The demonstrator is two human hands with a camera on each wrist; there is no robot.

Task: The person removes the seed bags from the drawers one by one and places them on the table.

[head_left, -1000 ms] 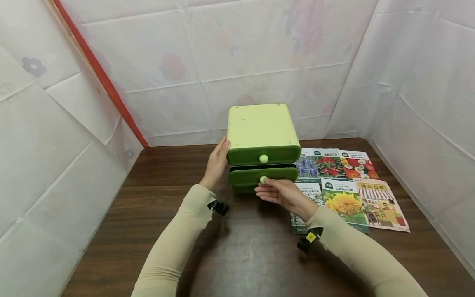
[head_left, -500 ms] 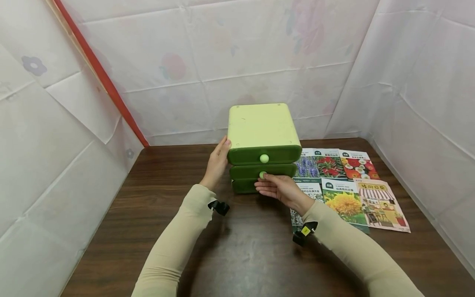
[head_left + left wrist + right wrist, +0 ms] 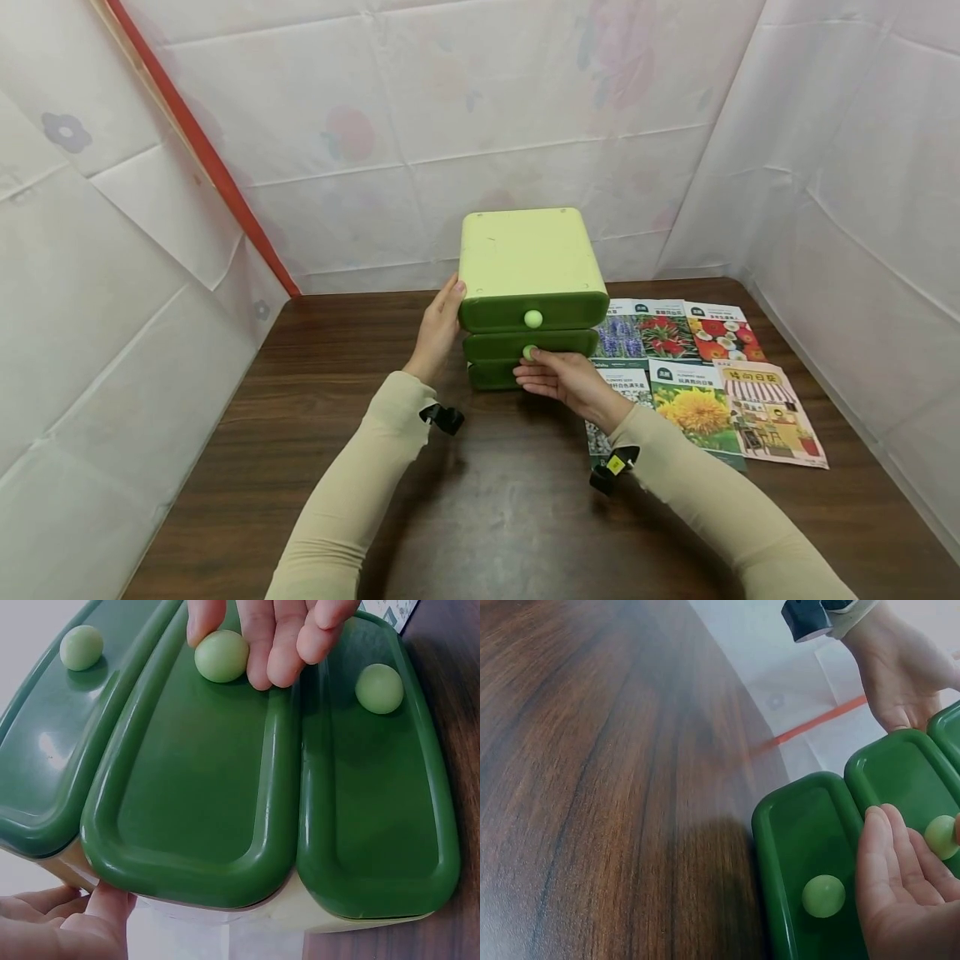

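Note:
A desktop drawer box with a pale yellow-green shell and three dark green drawers stands on the table. My left hand rests against its left side, the thumb near the front edge in the left wrist view. At the middle drawer, my right hand pinches the round light green knob between thumb and index finger. Its other fingers extend loosely before the bottom drawer. That drawer's knob and the top drawer's knob are untouched. All three drawers look pushed in.
Several flower seed packets lie in two rows right of the box, partly beneath the right forearm. The dark wood table meets white sheeted walls at the back and sides. A red strip runs along the left corner.
The middle drawer has slid back into the box, closing the dark gap above it. My right hand moved away from me with the knob. The left hand stayed in place.

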